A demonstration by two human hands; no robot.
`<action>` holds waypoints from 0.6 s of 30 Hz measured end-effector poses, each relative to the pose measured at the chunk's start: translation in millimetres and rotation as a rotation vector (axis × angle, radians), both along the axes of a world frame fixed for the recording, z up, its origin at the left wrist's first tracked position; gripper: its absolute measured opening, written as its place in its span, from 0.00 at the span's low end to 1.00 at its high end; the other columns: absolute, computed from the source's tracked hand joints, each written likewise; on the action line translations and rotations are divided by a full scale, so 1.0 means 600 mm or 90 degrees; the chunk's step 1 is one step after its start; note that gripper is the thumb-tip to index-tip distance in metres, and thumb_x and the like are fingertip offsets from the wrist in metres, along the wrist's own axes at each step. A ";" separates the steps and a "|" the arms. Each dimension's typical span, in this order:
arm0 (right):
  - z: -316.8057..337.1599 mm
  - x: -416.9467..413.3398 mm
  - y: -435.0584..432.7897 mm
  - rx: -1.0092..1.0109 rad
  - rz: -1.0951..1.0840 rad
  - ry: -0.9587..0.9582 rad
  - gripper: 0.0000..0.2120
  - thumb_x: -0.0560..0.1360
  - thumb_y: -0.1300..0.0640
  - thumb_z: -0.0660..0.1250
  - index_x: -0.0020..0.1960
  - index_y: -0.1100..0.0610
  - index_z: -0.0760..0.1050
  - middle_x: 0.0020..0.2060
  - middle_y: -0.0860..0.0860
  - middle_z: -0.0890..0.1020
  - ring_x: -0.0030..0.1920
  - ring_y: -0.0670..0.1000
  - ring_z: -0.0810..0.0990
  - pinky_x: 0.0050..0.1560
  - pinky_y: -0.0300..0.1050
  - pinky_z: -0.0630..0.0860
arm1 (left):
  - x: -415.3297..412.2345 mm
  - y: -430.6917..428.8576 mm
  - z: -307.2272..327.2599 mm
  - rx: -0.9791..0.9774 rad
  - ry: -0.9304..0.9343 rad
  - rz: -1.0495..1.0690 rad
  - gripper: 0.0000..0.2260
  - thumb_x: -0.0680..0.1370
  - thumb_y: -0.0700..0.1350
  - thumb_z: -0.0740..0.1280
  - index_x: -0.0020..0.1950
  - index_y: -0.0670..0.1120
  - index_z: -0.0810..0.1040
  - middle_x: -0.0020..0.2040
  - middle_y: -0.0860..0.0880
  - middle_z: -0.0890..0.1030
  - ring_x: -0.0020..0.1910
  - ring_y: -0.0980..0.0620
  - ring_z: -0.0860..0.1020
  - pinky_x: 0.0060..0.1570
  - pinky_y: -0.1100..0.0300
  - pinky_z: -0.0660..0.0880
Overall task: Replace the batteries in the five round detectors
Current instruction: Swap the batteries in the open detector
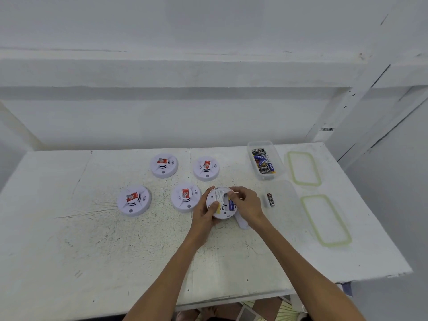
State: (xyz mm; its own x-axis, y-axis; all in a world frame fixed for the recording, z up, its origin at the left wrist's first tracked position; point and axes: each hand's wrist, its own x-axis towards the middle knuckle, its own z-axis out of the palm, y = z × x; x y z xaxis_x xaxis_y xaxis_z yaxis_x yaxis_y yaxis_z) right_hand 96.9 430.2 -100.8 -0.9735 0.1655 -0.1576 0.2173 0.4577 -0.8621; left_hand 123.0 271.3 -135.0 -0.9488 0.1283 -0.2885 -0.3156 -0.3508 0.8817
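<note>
While the left hand [205,214] grips the fifth detector [224,214] by its rim, fingers curled beneath and thumb laid across the back, the unit is held upside down low over the table [92,239]. It sits right of centre, about midway between the far and near edges. The right hand [247,205] pinches a blue battery [232,204] with thumb and fingertips. The battery lies partly in the open compartment, and whether it is fully seated cannot be told.

Four other detectors lie face up to the left, each with a red label. Two are toward the far edge [164,165] [206,168] and two are nearer [134,200] [185,197]. None appears opened.

A white strip [242,224], judged to be the compartment cover, lies on the table under the right wrist. A black-and-red battery [270,199] lies just right of that hand and is judged to be the spent one. A clear tub [278,165] of batteries stands near the far edge, toward the far right corner. Two green-rimmed lids [303,168] [326,220] lie along the right edge.

Assessment: the step in hand is fitting a fresh battery into the first of five units, so the task is at an early stage. The next move calls for pressing the battery home between its contacts with polarity correct. The left hand must hold the unit steady while the cover is retrieved and closed. The main risk is a battery that springs out or is seated the wrong way round.
</note>
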 end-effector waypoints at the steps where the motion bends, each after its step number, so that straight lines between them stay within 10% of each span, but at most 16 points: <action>1: 0.005 -0.002 0.005 0.020 0.025 -0.011 0.11 0.79 0.52 0.68 0.59 0.53 0.82 0.49 0.49 0.85 0.47 0.46 0.83 0.46 0.36 0.78 | 0.000 0.000 0.001 -0.004 0.001 -0.002 0.20 0.85 0.40 0.63 0.77 0.51 0.70 0.71 0.44 0.79 0.68 0.41 0.79 0.59 0.41 0.82; 9: 0.061 -0.029 0.058 0.127 0.036 0.034 0.07 0.79 0.59 0.66 0.54 0.55 0.83 0.45 0.49 0.86 0.38 0.44 0.85 0.48 0.41 0.83 | 0.002 0.002 0.003 -0.059 0.015 -0.022 0.20 0.85 0.42 0.65 0.77 0.54 0.71 0.72 0.47 0.79 0.70 0.44 0.79 0.62 0.36 0.79; 13: 0.088 -0.076 0.102 0.169 -0.057 0.123 0.08 0.79 0.63 0.65 0.51 0.57 0.83 0.40 0.50 0.85 0.39 0.49 0.83 0.45 0.29 0.77 | 0.005 0.003 0.006 -0.070 0.015 -0.025 0.23 0.83 0.46 0.67 0.78 0.54 0.70 0.72 0.49 0.78 0.69 0.46 0.79 0.63 0.35 0.79; 18: 0.070 -0.159 0.153 0.241 -0.107 0.079 0.15 0.76 0.71 0.62 0.59 0.62 0.80 0.55 0.60 0.83 0.51 0.57 0.82 0.51 0.44 0.77 | 0.004 0.001 0.005 -0.059 0.024 -0.030 0.24 0.79 0.49 0.69 0.76 0.55 0.72 0.70 0.50 0.80 0.68 0.47 0.80 0.61 0.38 0.80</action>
